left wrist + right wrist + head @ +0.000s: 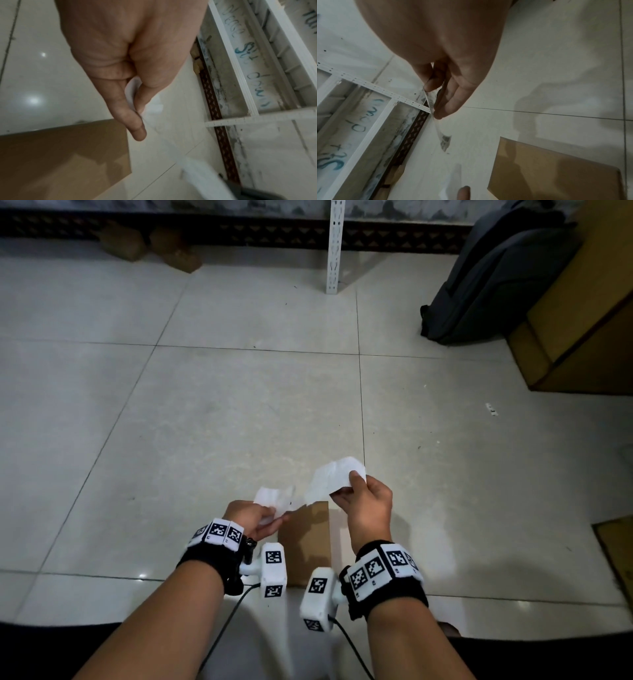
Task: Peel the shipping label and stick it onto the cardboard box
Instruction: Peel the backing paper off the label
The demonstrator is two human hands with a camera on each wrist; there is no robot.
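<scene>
- Above the cardboard box (305, 542), we hold two white sheets apart: our right hand (366, 505) pinches the shipping label (334, 479), our left hand (251, 517) pinches the backing (275, 498).
- Box lies directly below and toward us, long axis running away from us; right hand nearer.
- Open tiled floor (205, 405) surrounds it.

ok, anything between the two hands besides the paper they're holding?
Head view: left hand and right hand each pinch a white paper piece; below the gap lies only the cardboard box on the floor.
</scene>
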